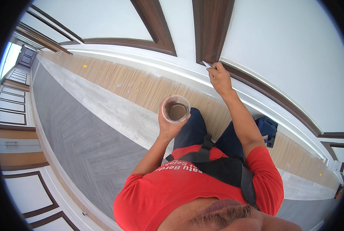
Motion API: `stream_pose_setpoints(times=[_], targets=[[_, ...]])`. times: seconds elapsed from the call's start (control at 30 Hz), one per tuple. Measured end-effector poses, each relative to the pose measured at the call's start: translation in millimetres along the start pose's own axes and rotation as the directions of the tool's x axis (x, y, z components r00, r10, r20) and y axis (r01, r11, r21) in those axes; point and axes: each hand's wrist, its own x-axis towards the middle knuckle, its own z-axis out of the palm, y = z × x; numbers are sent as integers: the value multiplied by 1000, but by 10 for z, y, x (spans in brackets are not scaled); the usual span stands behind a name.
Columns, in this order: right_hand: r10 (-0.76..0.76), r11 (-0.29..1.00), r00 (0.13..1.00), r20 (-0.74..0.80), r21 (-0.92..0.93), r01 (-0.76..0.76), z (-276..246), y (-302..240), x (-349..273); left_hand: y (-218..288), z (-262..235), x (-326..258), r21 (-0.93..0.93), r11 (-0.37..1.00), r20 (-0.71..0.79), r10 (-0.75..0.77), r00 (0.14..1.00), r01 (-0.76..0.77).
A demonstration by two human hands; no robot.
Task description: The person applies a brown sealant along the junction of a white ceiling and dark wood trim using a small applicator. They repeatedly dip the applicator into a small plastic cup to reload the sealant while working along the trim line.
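My left hand [168,125] holds a clear plastic cup [175,109] with brown liquid in its bottom, raised in front of my knees. My right hand [219,77] reaches up to the wall and pinches a small thin tool whose pale tip touches the lower end of a dark brown wooden trim strip [210,30]. The tool is mostly hidden by my fingers, so I cannot tell what kind it is. A white wall panel [283,50] lies to the right of the trim.
A corridor floor of light wood planks [141,82] and grey planks [75,131] runs left. A white baseboard [172,69] follows the wall. A blue bag [267,129] sits on the floor by my right side. More brown-framed panels [22,192] line the opposite wall.
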Motion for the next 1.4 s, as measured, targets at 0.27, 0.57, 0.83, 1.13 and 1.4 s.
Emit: stream_pose_setpoints(times=[0.27,0.57,0.83,1.13,1.4], targets=[[2,1000,1000,-20,-6,-2,-28,-19,5,8,2,-15,-21,1000,-6,-3,1000,3],[-19,1000,1000,-22,-22,19,-27,-8,31,17,17,-7,-19,1000,-12,0,1000,0],[-4,1000,1000,10,-26,5,-14,-11,59,-23,7,-9,-32,999,-7,1,1000,-1],[-17,1000,1000,7,-19,17,-10,-13,72,21,14,-12,-7,1000,-2,-1,1000,1],[-16,1000,999,-28,-24,15,-35,-40,84,52,35,-11,-44,999,2,-12,1000,12]])
